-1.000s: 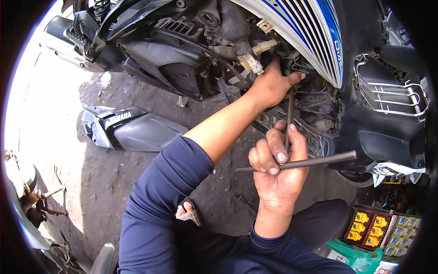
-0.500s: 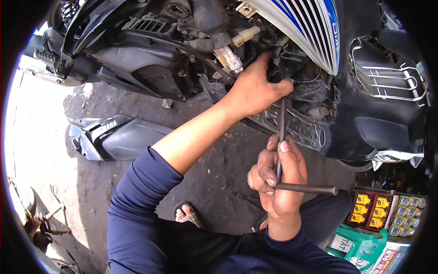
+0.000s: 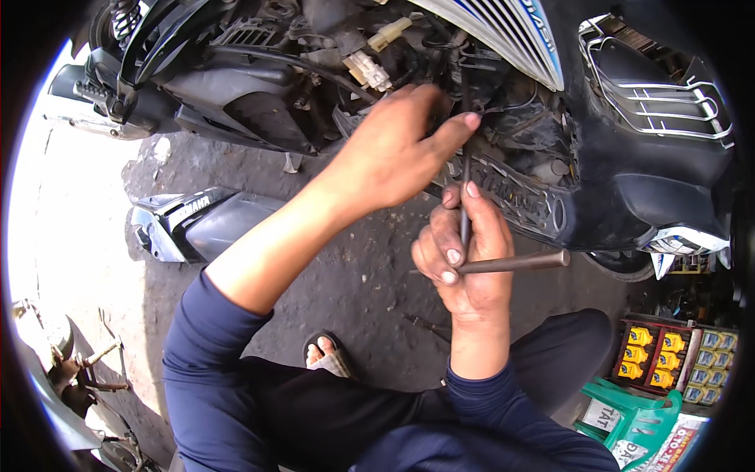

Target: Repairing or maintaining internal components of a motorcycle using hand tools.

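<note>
My right hand [image 3: 472,259] is closed around a dark metal T-handle wrench [image 3: 523,263], gripping it where bar and shaft meet. The shaft runs up from the fist into the opened side of a scooter [image 3: 259,102]. Close to the opening, my left hand [image 3: 393,145] has its thumb laid across the upper shaft, its other fingers curled toward the dark parts. Those fingertips are partly hidden, as is the wrench's far end. Beside the left hand hang a white connector [image 3: 367,71] and a cream connector [image 3: 389,35].
A loose grey side panel [image 3: 228,224] lies on the dark ground to the left. At lower right stand a green plastic stool [image 3: 637,413] and a rack of small yellow packs [image 3: 635,354]. A wire basket [image 3: 653,102] sits on the scooter's front. Another machine's parts [image 3: 79,377] show lower left.
Both hands and the wrench sit slightly higher and further left in view. My left hand's index finger has drawn back from the shaft, while its thumb stays against it. The view has shifted somewhat.
</note>
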The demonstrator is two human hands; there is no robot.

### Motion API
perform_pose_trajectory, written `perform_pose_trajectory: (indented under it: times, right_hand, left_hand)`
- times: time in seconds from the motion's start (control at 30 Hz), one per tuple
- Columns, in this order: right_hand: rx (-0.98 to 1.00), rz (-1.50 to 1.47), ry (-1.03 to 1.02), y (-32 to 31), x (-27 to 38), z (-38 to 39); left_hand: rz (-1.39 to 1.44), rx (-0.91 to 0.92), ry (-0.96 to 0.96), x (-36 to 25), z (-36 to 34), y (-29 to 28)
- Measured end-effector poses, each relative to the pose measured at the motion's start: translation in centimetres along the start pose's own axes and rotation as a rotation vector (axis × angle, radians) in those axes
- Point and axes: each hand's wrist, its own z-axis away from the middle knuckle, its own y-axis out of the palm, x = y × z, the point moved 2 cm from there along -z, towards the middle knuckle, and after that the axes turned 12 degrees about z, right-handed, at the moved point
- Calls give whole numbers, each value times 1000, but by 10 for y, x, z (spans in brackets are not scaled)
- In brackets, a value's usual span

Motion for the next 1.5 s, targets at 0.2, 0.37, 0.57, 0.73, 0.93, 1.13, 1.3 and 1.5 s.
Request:
perform_pose_trajectory:
  times: [0.2, 0.37, 0.57, 0.73, 0.93, 1.13, 1.3, 1.5]
  right_hand:
    - [385, 141, 100, -72, 22, -24]
    - [777, 90, 167, -59, 21, -51]
    - [811, 88, 181, -77, 16, -69]
    - [859, -123, 301, -71, 12, -76]
    - [812, -344, 294, -73, 1, -74]
    - [805, -355, 274, -75, 4, -82]
    - [820, -345, 252, -76, 8, -88]
    - [886, -474, 216, -73, -5, -91]
  left_hand:
    - [500, 847, -892, -65, 71, -7]
    - [1144, 373, -1135, -60, 135, 64]
    - [22, -468, -746, -82, 120, 83]
    - [-950, -209, 62, -131, 126, 110]
    - [972, -892, -670, -74, 128, 142]
    - [-836, -391, -139, -96, 114, 152]
    - [637, -350, -546, -82, 151, 122]
    - [1722, -334, -437, -66, 147, 163]
